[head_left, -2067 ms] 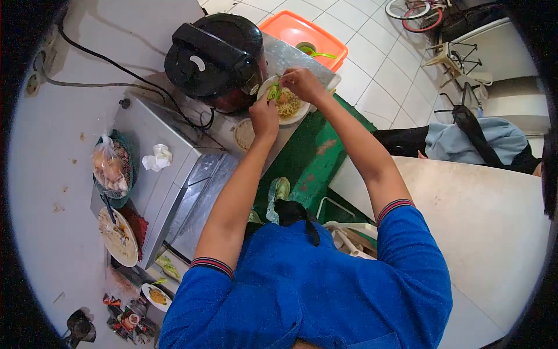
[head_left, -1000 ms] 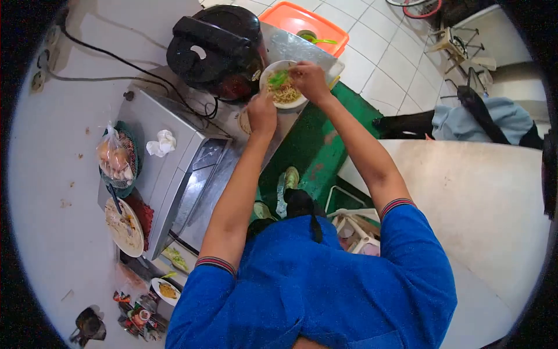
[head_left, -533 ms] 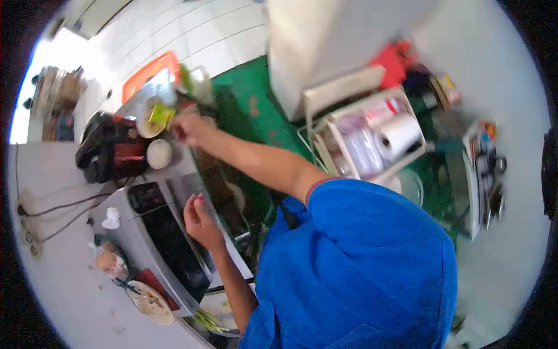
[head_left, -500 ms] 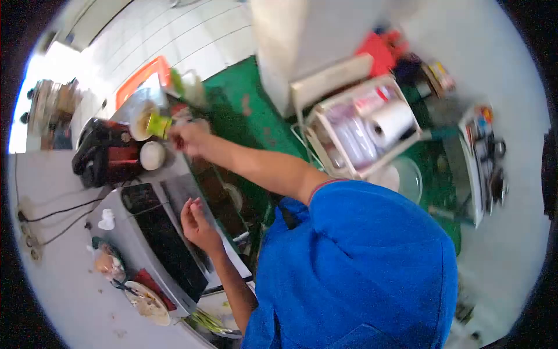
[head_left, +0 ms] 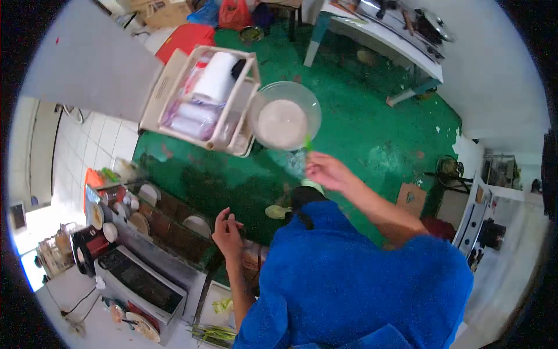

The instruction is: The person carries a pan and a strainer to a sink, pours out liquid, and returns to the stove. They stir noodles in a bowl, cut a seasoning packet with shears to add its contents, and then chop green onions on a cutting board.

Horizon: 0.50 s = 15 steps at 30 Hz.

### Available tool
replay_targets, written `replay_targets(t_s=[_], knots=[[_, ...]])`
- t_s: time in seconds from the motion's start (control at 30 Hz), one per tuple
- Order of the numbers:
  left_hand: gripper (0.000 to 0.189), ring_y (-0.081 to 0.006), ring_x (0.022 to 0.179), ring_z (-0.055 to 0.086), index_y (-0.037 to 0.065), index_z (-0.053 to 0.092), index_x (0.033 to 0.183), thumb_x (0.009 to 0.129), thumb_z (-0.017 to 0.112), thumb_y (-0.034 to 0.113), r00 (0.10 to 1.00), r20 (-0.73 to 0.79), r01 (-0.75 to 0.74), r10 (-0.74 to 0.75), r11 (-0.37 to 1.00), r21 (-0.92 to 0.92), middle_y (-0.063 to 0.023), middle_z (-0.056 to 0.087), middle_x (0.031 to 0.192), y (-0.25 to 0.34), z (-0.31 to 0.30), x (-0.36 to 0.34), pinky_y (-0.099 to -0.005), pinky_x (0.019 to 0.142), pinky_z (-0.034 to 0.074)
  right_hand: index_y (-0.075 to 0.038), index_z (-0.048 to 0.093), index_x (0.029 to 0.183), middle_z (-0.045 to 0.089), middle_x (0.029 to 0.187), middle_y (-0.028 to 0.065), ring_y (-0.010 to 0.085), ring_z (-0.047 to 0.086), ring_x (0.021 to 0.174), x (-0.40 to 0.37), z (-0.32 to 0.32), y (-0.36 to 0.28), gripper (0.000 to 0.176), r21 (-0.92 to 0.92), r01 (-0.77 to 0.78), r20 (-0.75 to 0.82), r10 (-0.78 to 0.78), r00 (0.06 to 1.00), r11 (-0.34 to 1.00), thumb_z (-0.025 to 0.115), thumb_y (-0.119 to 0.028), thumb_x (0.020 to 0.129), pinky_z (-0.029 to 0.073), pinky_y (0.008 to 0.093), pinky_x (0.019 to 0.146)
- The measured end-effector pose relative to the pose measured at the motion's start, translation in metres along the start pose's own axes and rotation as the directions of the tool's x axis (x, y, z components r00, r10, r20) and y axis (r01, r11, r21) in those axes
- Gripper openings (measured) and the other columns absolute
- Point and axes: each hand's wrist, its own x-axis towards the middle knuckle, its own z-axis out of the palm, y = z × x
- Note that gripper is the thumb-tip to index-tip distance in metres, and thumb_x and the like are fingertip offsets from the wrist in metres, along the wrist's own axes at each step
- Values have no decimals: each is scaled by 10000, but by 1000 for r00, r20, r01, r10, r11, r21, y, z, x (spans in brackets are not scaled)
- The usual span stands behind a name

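My right hand (head_left: 326, 171) is closed on a small green item (head_left: 308, 141), whose tip points up over the near edge of a clear round bowl (head_left: 317, 110). Pale, whitish contents (head_left: 282, 122) fill the bottom of that bowl. My left hand (head_left: 228, 231) is raised at the lower left with its fingers apart and loosely bent, holding nothing. It is nearest to a dish rack with plates (head_left: 199, 225).
A cream rack (head_left: 158, 110) with a white roll (head_left: 215, 77) and plastic packs stands left of the bowl. Further round are a white oven (head_left: 139, 279), leafy greens (head_left: 214, 333), a table with pans (head_left: 401, 41), a stove (head_left: 472, 227) and the green floor (head_left: 372, 116).
The view has swung right. My right hand has moved from beside the dark red appliance to the near side of the bowl, with a green item still in it. My left hand stays raised.
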Motion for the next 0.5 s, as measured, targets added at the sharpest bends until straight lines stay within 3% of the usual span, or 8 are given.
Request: replay_targets(t_s=[0.03, 0.13, 0.27, 0.37, 0.4, 0.43, 0.47, 0.5], knots=[[307, -90, 675, 611, 33, 561, 1269, 970, 534, 101, 996, 84, -46, 32, 984, 173, -98, 702, 878, 7, 19, -2, -248, 616, 479, -60, 573, 956, 560, 797, 9, 123, 522, 695, -19, -31, -29, 56, 26, 101, -17, -100, 995, 995, 596, -79, 909, 455, 258, 643], [399, -186, 843, 685, 54, 456, 1379, 981, 476, 62, 978, 122, -183, 167, 974, 136, -165, 695, 1024, 15, 97, 5, -302, 748, 530, -64, 547, 961, 543, 847, 20, 121, 516, 773, -81, -109, -96, 68, 38, 297, -103, -292, 951, 954, 586, -110, 930, 449, 275, 704], [539, -283, 1077, 640, 64, 365, 1440, 921, 396, -76, 971, 192, -158, 143, 985, 65, -212, 587, 1261, 50, 213, 24, -368, 904, 511, -65, 540, 928, 531, 815, 32, 136, 519, 775, -174, -164, -190, 80, -27, 425, -173, -423, 889, 905, 571, -136, 948, 439, 275, 706], [809, -357, 1316, 432, 69, 377, 1436, 676, 355, -206, 917, 339, -255, 211, 963, 92, -214, 331, 1491, 78, 309, 42, -438, 1027, 433, -65, 548, 932, 550, 826, 46, 152, 532, 762, -204, -250, -273, 85, 16, 398, -278, -378, 883, 917, 584, -141, 941, 450, 290, 710], [809, -357, 1316, 432, 69, 377, 1436, 676, 355, -206, 926, 320, -244, 199, 964, 106, -214, 331, 1491, 94, 336, 42, -438, 1027, 433, -63, 552, 933, 550, 821, 48, 157, 535, 753, -208, -268, -297, 78, 57, 402, -413, -345, 843, 914, 588, -132, 936, 453, 296, 705], [810, -381, 1337, 388, 71, 389, 1428, 668, 367, -207, 896, 335, -373, 290, 901, 219, -220, 321, 1492, 114, 366, 45, -443, 1061, 390, -62, 556, 934, 550, 816, 49, 161, 538, 745, -204, -273, -321, 71, 93, 420, -535, -310, 785, 903, 592, -122, 931, 456, 302, 700], [811, -405, 1358, 344, 73, 401, 1420, 660, 378, -209, 859, 362, -481, 363, 815, 324, -226, 311, 1493, 131, 392, 42, -448, 1095, 346, -62, 556, 934, 550, 816, 49, 161, 538, 745, -198, -278, -344, 71, 90, 402, -532, -298, 793, 911, 592, -122, 931, 456, 302, 700], [781, -431, 1373, 293, 66, 444, 1387, 656, 385, -202, 877, 381, -406, 294, 876, 259, -231, 300, 1491, 149, 414, 40, -448, 1135, 269, -60, 559, 940, 556, 816, 51, 165, 541, 739, -186, -273, -367, 60, 97, 381, -498, -287, 818, 919, 589, -111, 928, 459, 304, 695]])
